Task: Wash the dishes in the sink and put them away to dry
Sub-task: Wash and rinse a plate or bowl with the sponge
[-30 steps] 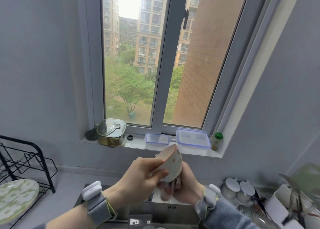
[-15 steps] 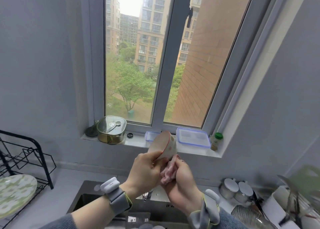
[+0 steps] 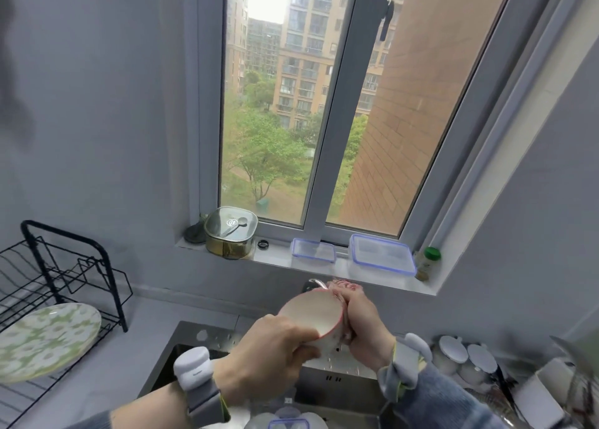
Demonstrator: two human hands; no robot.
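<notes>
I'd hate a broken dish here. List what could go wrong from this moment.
1. The bowl is held above the sink, the left hand gripping only its lower rim; wet, it might slip and chip.
2. The right hand presses a pink cloth against the bowl's far side; a hard push could tip it free.

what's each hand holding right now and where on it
The left hand grips the bowl at its near rim and lower side. The right hand holds a pink cloth pressed against the bowl's far outer side.
</notes>
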